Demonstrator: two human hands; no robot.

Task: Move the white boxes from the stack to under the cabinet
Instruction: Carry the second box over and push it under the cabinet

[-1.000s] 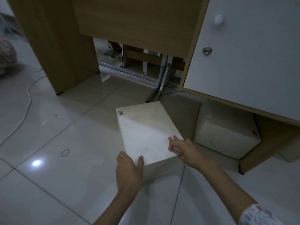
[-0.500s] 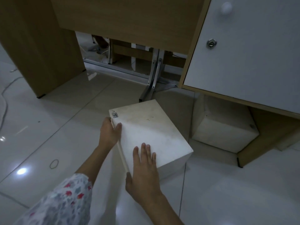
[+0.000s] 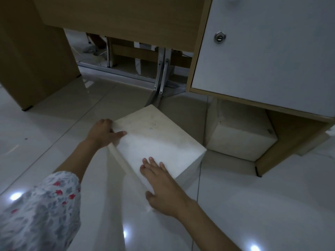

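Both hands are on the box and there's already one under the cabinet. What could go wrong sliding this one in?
The white box sits angled to the cabinet opening, so its corner may catch the box under the cabinet or the cabinet's side panel. The right hand lies flat on top and could slip. The space left beside the stored box looks tight.

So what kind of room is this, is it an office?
Probably an office or study. A wooden desk stands beside a cabinet with a lockable white door on a glossy tiled floor, where a white box sits.
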